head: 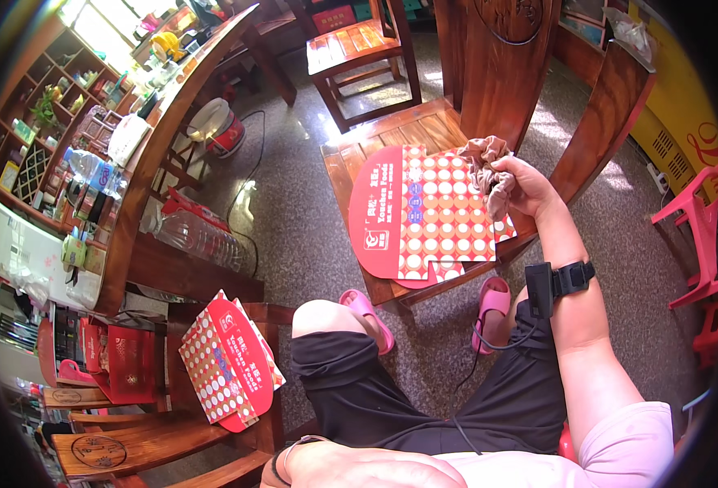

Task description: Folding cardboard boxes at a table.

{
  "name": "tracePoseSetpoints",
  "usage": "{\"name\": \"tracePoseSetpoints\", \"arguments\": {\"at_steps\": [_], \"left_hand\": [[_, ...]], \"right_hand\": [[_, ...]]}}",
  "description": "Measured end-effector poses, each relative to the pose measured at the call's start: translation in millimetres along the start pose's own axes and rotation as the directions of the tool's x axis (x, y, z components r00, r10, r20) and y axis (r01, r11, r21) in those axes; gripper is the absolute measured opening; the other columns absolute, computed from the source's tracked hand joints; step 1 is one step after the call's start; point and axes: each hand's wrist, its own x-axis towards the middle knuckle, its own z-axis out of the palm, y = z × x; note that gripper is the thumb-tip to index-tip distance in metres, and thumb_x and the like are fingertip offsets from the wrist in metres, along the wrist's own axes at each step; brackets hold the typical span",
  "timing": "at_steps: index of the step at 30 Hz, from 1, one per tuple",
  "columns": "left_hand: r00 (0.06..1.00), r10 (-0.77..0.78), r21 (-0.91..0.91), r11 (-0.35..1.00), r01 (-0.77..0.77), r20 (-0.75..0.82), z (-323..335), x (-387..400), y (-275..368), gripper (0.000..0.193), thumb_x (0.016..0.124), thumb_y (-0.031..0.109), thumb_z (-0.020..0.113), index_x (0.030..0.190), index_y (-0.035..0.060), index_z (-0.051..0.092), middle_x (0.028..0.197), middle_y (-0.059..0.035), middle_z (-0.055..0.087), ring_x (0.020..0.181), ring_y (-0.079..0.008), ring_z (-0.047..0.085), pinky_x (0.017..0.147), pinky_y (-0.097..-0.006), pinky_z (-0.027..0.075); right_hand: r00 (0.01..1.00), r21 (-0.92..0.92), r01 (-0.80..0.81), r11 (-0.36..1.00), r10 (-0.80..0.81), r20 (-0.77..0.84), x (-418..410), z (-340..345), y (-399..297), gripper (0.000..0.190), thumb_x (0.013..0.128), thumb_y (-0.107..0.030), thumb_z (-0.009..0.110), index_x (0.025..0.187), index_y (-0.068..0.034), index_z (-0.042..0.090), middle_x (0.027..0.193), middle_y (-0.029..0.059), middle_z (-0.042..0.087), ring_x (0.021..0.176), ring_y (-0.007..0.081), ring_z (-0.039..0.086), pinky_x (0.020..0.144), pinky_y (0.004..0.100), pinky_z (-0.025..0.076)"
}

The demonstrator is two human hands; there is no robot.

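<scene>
My right hand (527, 186) grips a crumpled brown cloth (486, 168). The cloth touches the right end of a flat red carton sheet (447, 213) with white and tan dots and printed writing. That sheet lies with another one partly under it on the slatted seat of a wooden chair (389, 131) in front of me. Across my belly at the bottom edge lies my left hand (377, 470), cut off by the frame; its fingers are not clearly seen. More dotted carton sheets (231, 366) are stacked on a wooden chair (212, 448) to my left.
On the left stands a long wooden table (179, 104) with a water bottle (97, 171) and clutter. Large plastic bottles (197, 235) and a bucket (219, 128) are on the floor by it. A cable (243, 201) crosses the floor. A pink plastic chair (697, 238) stands right.
</scene>
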Motion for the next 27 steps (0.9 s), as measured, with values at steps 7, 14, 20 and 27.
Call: {"name": "tracePoseSetpoints", "arguments": {"at_steps": [7,14,20,27], "left_hand": [[0.978,0.159,0.062,0.986,-0.152,-0.134,-3.3,-10.0,-8.8,0.037,0.09,0.044,0.054,0.092,0.0121,0.071,0.096,-0.0236,0.058,0.079,-0.0325,0.06,0.062,-0.0354,0.048],[0.935,0.236,0.04,0.971,-0.234,-0.263,14.0,-6.6,-15.8,0.037,0.088,0.046,0.057,0.096,0.013,0.071,0.089,-0.0266,0.059,0.071,-0.0334,0.061,0.056,-0.0344,0.048],[0.953,0.213,-0.017,0.975,-0.222,-0.216,8.4,-7.1,-8.0,0.037,0.088,0.045,0.058,0.097,0.0117,0.071,0.094,-0.0258,0.058,0.077,-0.0331,0.06,0.062,-0.0337,0.049],[0.98,-0.086,0.18,0.976,0.119,-0.179,-45.6,-29.5,-3.5,0.03,0.087,0.024,0.057,0.066,0.0039,0.048,0.083,-0.0116,0.061,0.077,-0.0301,0.06,0.07,-0.0418,0.049]], "right_hand": [[1.0,-0.047,0.02,0.999,-0.019,0.004,-6.0,5.0,-1.6,0.024,0.082,-0.015,0.053,0.104,-0.006,0.051,0.082,0.0036,0.06,0.068,0.0124,0.059,0.061,0.0281,0.051],[0.999,-0.131,-0.018,0.991,0.014,-0.031,-4.0,-6.9,-1.2,0.037,0.081,-0.017,0.054,0.116,-0.007,0.048,0.094,0.0048,0.06,0.079,0.0136,0.06,0.068,0.0307,0.053],[1.0,-0.127,-0.006,0.992,0.005,-0.009,-6.8,-0.9,-2.6,0.033,0.081,-0.017,0.054,0.112,-0.007,0.05,0.088,0.0021,0.058,0.074,0.0113,0.059,0.064,0.0289,0.051],[1.0,-0.076,-0.018,0.997,0.017,-0.012,-3.8,-5.4,1.7,0.038,0.081,-0.017,0.053,0.117,-0.007,0.05,0.094,0.002,0.058,0.078,0.0125,0.059,0.07,0.0282,0.051]]}}
